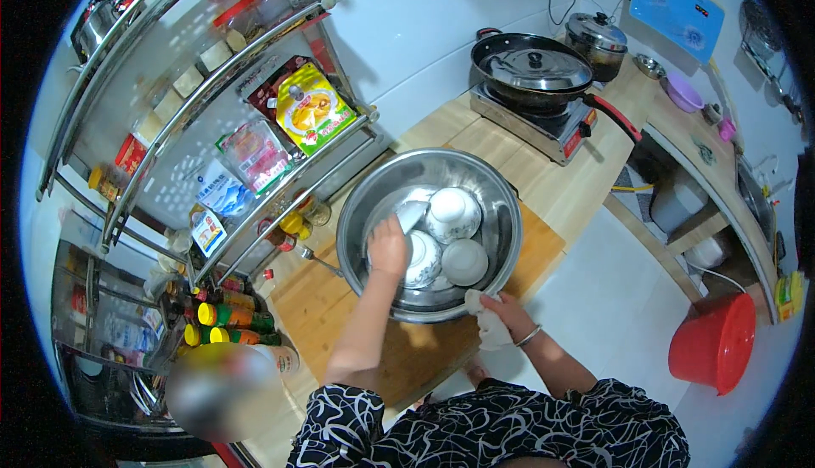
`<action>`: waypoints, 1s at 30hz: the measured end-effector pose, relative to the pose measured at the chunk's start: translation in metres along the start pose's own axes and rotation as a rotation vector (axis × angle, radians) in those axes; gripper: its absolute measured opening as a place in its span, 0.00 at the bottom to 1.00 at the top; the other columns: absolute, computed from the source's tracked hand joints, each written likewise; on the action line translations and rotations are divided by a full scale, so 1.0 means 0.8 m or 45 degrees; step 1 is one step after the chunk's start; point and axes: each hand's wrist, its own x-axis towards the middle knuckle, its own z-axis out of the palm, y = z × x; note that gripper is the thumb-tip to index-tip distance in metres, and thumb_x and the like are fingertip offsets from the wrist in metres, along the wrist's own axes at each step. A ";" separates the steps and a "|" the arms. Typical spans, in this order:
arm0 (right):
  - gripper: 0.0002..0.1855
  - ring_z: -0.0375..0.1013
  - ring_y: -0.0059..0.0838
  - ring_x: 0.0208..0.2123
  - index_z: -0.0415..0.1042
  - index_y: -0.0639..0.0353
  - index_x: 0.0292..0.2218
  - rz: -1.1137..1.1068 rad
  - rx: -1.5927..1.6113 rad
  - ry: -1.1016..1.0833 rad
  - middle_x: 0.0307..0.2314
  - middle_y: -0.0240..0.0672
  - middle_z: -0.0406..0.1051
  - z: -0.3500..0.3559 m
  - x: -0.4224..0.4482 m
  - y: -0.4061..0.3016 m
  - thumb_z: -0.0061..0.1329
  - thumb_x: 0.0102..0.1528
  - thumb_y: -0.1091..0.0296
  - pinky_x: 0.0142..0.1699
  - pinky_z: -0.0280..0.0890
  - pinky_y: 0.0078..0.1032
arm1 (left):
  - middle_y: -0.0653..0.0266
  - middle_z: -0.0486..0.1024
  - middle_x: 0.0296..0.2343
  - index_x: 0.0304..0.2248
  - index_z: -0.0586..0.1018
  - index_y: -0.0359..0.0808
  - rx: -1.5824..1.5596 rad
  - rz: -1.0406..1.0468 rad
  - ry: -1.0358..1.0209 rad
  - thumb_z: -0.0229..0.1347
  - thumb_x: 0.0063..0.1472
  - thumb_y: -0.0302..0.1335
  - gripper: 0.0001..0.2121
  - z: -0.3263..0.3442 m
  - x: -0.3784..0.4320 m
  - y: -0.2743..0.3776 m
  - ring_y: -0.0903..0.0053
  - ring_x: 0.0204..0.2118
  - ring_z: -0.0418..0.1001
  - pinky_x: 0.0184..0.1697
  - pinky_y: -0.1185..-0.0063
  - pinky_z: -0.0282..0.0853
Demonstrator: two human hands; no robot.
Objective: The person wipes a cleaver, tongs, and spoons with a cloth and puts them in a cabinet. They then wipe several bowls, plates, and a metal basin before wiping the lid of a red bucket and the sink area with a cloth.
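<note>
A large stainless steel basin stands on a wooden cutting board. In it, upside down, lie a white patterned bowl, another white patterned bowl and a plain small white bowl. My left hand reaches into the basin, its fingers on a tilted white ceramic dish. The fingers partly hide that dish, so its exact kind is unclear. At the basin's near right rim, my right hand grips a whitish cloth.
A lidded black wok sits on a portable gas stove, its red handle over the counter edge. A metal rack holds packets at left. Several sauce bottles lie below it. A red bucket stands at right.
</note>
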 end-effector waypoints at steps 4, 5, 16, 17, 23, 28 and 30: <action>0.25 0.65 0.23 0.27 0.60 0.64 0.36 -0.295 -0.463 0.052 0.26 0.36 0.65 -0.027 0.016 0.014 0.47 0.44 0.52 0.29 0.61 0.20 | 0.52 0.66 0.30 0.39 0.64 0.32 -0.304 -0.241 0.083 0.44 0.44 0.16 0.18 -0.043 0.008 -0.022 0.60 0.35 0.65 0.35 0.69 0.62; 0.25 0.65 0.23 0.27 0.60 0.64 0.36 -0.298 -0.456 0.046 0.26 0.36 0.65 -0.033 0.012 0.012 0.47 0.44 0.52 0.29 0.61 0.20 | 0.50 0.67 0.31 0.39 0.65 0.31 -0.354 -0.292 0.192 0.42 0.44 0.14 0.18 -0.044 0.007 -0.032 0.58 0.35 0.65 0.36 0.70 0.61; 0.14 0.62 0.25 0.33 0.63 0.61 0.33 -1.206 -0.860 0.132 0.28 0.34 0.61 0.109 -0.039 -0.105 0.49 0.42 0.72 0.38 0.59 0.19 | 0.60 0.67 0.32 0.39 0.65 0.26 -1.903 -1.146 0.396 0.42 0.57 0.29 0.14 -0.157 -0.091 -0.031 0.79 0.32 0.65 0.37 0.81 0.61; 0.12 0.62 0.31 0.32 0.65 0.60 0.31 -1.426 -0.994 0.164 0.28 0.36 0.61 0.131 -0.027 -0.112 0.49 0.41 0.71 0.37 0.58 0.21 | 0.60 0.67 0.32 0.39 0.65 0.26 -1.916 -1.157 0.398 0.42 0.57 0.29 0.14 -0.167 -0.103 -0.020 0.79 0.32 0.65 0.37 0.81 0.61; 0.08 0.62 0.31 0.32 0.69 0.50 0.26 -2.115 -1.319 -0.116 0.25 0.30 0.64 0.231 -0.010 -0.056 0.47 0.38 0.67 0.33 0.56 0.29 | 0.59 0.68 0.32 0.38 0.65 0.28 -2.234 -1.347 0.196 0.42 0.56 0.31 0.14 -0.190 -0.183 0.007 0.75 0.32 0.67 0.36 0.77 0.63; 0.11 0.63 0.34 0.31 0.68 0.54 0.28 -1.312 -1.791 -0.834 0.27 0.32 0.63 0.211 -0.098 0.001 0.47 0.36 0.72 0.35 0.58 0.29 | 0.60 0.68 0.31 0.37 0.66 0.29 -2.323 -1.424 0.389 0.43 0.56 0.32 0.14 -0.203 -0.260 -0.025 0.74 0.30 0.67 0.34 0.76 0.64; 0.08 0.63 0.32 0.30 0.69 0.55 0.26 -1.446 -1.637 -0.570 0.26 0.30 0.63 0.181 -0.101 -0.012 0.46 0.38 0.73 0.34 0.60 0.26 | 0.59 0.68 0.31 0.37 0.66 0.29 -2.260 -1.518 0.388 0.44 0.55 0.33 0.15 -0.219 -0.286 -0.027 0.74 0.30 0.67 0.34 0.76 0.64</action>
